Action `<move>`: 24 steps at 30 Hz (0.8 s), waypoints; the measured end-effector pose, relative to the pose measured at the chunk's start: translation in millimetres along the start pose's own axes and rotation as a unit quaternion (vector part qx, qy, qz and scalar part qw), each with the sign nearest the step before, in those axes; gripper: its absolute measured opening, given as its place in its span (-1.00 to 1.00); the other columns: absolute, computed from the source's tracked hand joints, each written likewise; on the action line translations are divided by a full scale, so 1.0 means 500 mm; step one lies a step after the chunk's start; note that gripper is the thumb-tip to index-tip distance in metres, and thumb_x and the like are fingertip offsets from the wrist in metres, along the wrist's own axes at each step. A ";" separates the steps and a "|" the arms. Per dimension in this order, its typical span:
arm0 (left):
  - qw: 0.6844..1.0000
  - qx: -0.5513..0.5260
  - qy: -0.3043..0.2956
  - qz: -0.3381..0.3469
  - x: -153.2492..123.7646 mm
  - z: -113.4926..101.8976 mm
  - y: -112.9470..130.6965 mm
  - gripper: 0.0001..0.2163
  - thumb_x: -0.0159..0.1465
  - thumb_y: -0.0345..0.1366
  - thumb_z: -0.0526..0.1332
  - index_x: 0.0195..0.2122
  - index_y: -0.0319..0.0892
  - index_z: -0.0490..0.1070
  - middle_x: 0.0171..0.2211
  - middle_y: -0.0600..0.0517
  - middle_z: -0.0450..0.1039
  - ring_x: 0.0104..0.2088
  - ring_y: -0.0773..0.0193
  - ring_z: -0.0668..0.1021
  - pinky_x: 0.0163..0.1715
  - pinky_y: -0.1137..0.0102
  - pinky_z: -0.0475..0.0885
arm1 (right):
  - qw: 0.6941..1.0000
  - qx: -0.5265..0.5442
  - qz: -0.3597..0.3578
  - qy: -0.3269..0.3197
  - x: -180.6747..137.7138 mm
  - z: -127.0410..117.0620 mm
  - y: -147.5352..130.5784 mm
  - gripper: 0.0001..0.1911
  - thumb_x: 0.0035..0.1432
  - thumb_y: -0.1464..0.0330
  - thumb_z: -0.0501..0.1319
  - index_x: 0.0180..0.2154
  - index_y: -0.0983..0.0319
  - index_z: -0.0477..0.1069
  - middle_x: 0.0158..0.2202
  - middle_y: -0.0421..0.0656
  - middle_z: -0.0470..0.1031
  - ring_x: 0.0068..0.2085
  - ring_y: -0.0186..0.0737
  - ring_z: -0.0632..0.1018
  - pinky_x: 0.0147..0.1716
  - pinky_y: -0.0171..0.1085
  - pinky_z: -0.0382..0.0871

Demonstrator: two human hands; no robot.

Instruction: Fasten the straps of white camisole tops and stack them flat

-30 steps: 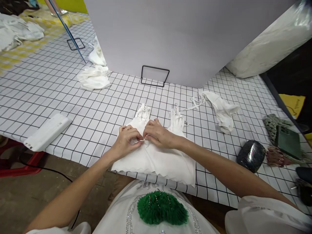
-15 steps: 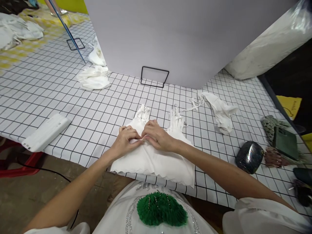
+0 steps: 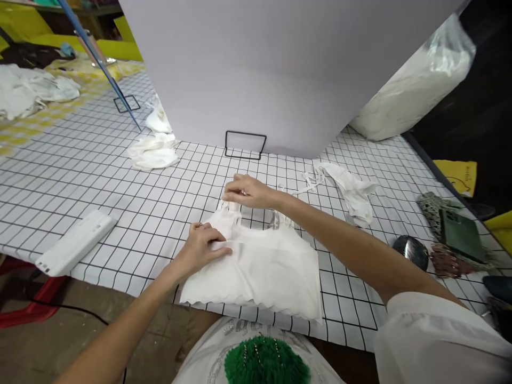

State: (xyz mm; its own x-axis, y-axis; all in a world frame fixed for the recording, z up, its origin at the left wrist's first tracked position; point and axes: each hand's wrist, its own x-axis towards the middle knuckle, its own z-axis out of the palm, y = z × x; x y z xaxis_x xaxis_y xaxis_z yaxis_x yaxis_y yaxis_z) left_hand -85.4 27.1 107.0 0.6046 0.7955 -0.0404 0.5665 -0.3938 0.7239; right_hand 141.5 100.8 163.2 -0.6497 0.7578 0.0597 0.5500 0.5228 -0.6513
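A white strappy crop top [image 3: 276,272] lies flat at the table's front edge, its wavy hem towards me. My left hand [image 3: 202,246] pinches the fabric on the left of its front, thumb over a raised fold. Further up, my right hand [image 3: 248,191] is closed round the top of the left bunch of straps; its fingers partly hide them. The right straps lie beneath my right forearm and are half covered.
A grey upright panel [image 3: 248,80] stands at the back on a black wire foot [image 3: 245,145]. Crumpled white garments [image 3: 154,152] lie left, another white garment [image 3: 350,186] right. A white power bank-like box [image 3: 76,242], a black mouse-like object [image 3: 412,252] and a green phone [image 3: 462,234] flank me.
My right hand has left the fold beside my left hand and moved up and away to the left straps. My left hand stays on the fabric. The view has tilted slightly upward.
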 end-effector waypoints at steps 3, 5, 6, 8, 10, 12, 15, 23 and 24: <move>1.000 0.024 0.012 0.009 0.000 0.006 -0.010 -0.78 0.20 -0.12 0.36 -0.44 -0.13 0.45 -0.47 0.12 0.47 -0.34 0.20 0.46 -0.01 0.12 0.19 | 0.999 -0.040 0.000 0.018 0.043 -0.034 0.008 -0.61 0.42 0.19 0.03 -0.44 0.21 0.32 -0.50 -0.23 0.24 -0.20 -0.16 0.27 0.05 0.01 0.09; 0.998 0.049 0.022 0.018 0.002 0.010 -0.021 -0.72 0.23 -0.12 0.34 -0.50 -0.15 0.38 -0.52 0.13 0.42 -0.36 0.21 0.44 -0.03 0.13 0.20 | 0.998 -0.064 0.005 0.025 0.063 -0.035 0.020 -0.63 0.43 0.22 0.02 -0.41 0.22 0.34 -0.47 -0.22 0.29 -0.17 -0.15 0.28 0.13 0.10 0.02; 0.997 0.063 0.025 0.022 0.003 0.010 -0.027 -0.71 0.24 -0.12 0.34 -0.50 -0.15 0.36 -0.52 0.13 0.40 -0.35 0.21 0.44 -0.03 0.13 0.21 | 0.997 -0.069 0.013 0.026 0.069 -0.032 0.029 -0.65 0.42 0.24 0.03 -0.39 0.22 0.37 -0.45 -0.20 0.33 -0.15 -0.15 0.30 0.15 0.14 0.00; 0.995 0.093 0.036 0.029 0.001 0.007 -0.033 -0.75 0.22 -0.11 0.36 -0.43 -0.15 0.40 -0.46 0.10 0.44 -0.30 0.17 0.47 -0.03 0.11 0.23 | 0.997 -0.062 0.039 0.027 0.069 -0.017 0.045 -0.73 0.39 0.28 0.07 -0.31 0.23 0.44 -0.34 -0.15 0.44 -0.09 -0.11 0.34 0.17 0.17 0.03; 0.988 0.131 0.079 0.037 -0.008 0.002 -0.027 -0.74 0.19 -0.08 0.39 -0.25 -0.13 0.47 -0.28 0.01 0.50 -0.18 0.07 0.49 0.00 0.06 0.25 | 0.996 -0.040 0.060 0.049 0.045 0.006 0.050 -0.78 0.37 0.32 0.09 -0.12 0.22 0.49 -0.09 -0.06 0.50 0.04 -0.06 0.37 0.17 0.14 0.13; 0.973 0.170 0.145 0.064 -0.028 0.002 -0.006 -0.64 0.23 -0.08 0.36 -0.01 -0.11 0.44 -0.01 -0.12 0.46 0.02 -0.06 0.47 0.06 0.00 0.26 | 0.992 -0.039 0.072 0.095 -0.008 0.043 0.034 -0.63 0.39 0.33 0.06 0.17 0.18 0.35 0.23 0.00 0.34 0.24 -0.01 0.31 0.21 0.13 0.17; 0.958 0.206 0.143 0.143 -0.074 0.021 0.031 -0.48 0.42 -0.19 0.15 0.36 -0.14 0.10 0.34 -0.24 0.16 0.33 -0.10 0.24 0.25 -0.03 0.17 | 0.979 -0.133 0.093 0.120 -0.139 0.123 -0.028 -0.41 0.46 0.25 -0.07 0.43 0.09 -0.11 0.45 -0.05 0.00 0.43 0.02 0.07 0.33 0.25 -0.03; 0.935 0.310 0.074 0.155 -0.151 0.046 -0.031 -0.29 0.44 -0.01 0.03 0.48 -0.17 -0.24 0.46 -0.16 -0.11 0.44 -0.07 0.02 0.40 -0.01 -0.07 | 0.958 -0.243 0.153 0.024 -0.469 0.217 -0.088 -0.05 0.32 -0.11 0.01 0.45 0.19 -0.41 0.47 0.06 -0.12 0.45 0.17 -0.02 0.30 0.35 -0.05; 0.936 0.302 0.077 0.161 -0.144 0.039 -0.039 -0.33 0.45 -0.05 0.04 0.48 -0.15 -0.20 0.46 -0.15 -0.10 0.45 -0.08 -0.01 0.40 -0.04 -0.13 | 0.958 -0.233 0.162 0.042 -0.478 0.200 -0.070 -0.13 0.35 -0.07 0.00 0.46 0.15 -0.32 0.47 0.03 -0.07 0.45 0.15 0.02 0.29 0.34 0.00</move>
State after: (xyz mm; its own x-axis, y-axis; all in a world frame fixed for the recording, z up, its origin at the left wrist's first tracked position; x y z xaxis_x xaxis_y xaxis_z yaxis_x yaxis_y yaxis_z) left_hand -128.9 -31.3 82.7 0.7370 0.6292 0.2469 0.6102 -0.7764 0.1574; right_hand 225.0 -137.5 96.4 -0.3720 0.9281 -0.0150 0.9028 0.3579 -0.2384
